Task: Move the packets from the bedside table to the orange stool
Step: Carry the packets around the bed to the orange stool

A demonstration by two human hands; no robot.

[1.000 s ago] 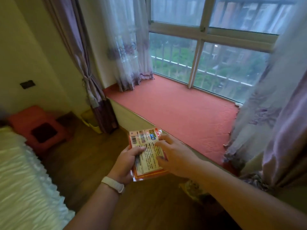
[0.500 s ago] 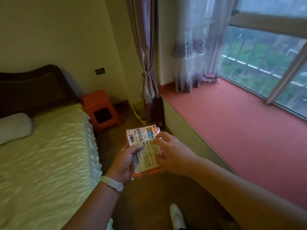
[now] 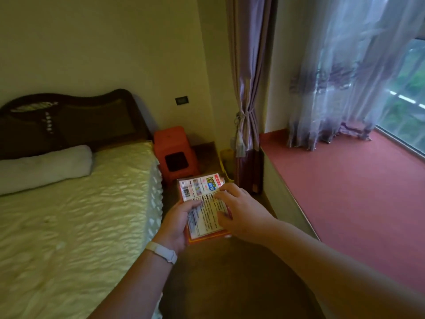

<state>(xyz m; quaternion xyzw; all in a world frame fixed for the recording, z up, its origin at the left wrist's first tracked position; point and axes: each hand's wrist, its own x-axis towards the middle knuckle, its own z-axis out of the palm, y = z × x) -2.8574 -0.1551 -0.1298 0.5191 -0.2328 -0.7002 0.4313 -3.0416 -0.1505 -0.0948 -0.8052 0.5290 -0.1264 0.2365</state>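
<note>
Since the earlier frames the view has swung left, away from the window: the bed (image 3: 69,215) now fills the left side and the stool (image 3: 174,153) has come to the centre, just beyond the packets (image 3: 204,208). The grip on the packets is unchanged.

The packets form a flat stack carried in the air between bed and window ledge (image 3: 356,192), above the floor. The left hand (image 3: 177,224) cups the stack from below and at its left edge, thumb folded over the top face. The right hand (image 3: 241,212) lies on the right side, fingers spread flat over the printed face, pressing the stack together.

Progress: the stack is off the bedside table, which is not in view. The stool top is bare. Judged remaining: the walk to the stool and the set-down. Whether more packets wait at the table cannot be told.

Orientation: printed back face up, barcode at the far left corner. The long axis runs away from the person, toward the stool, leaning slightly left at the far end.
</note>
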